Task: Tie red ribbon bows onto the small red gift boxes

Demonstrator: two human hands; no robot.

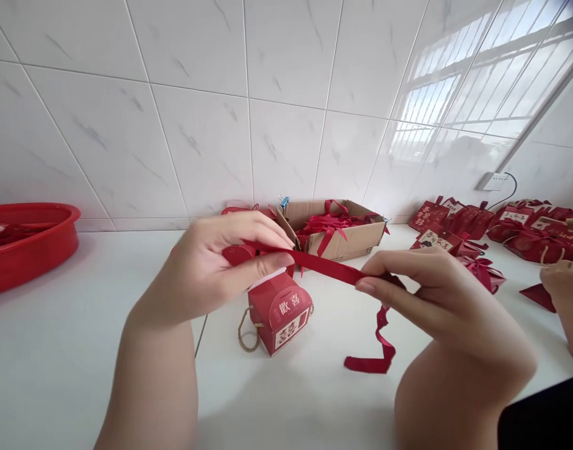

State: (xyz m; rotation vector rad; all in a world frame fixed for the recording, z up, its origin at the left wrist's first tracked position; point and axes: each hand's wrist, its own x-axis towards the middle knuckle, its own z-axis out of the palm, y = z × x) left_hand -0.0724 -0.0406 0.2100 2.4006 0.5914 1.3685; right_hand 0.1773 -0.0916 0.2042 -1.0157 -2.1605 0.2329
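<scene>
A dark red ribbon (327,268) is stretched between my two hands above the table. My left hand (234,256) pinches it between thumb and fingers. On the other side my right hand (417,294) pinches it too, and a loose, wavy tail hangs from there down to the tabletop. Below and behind the ribbon stands a small red gift box (281,312) with white Chinese characters and a twisted rope handle at its side. Part of the box's top is hidden by my left hand.
Behind stands a cardboard box (356,240) of red ribbons, with blue clips. A red plastic basin (56,240) is at the left. Several red gift boxes (525,228) stand at the right, where another person's hand (565,287) reaches in. A tiled wall (202,144) closes the back.
</scene>
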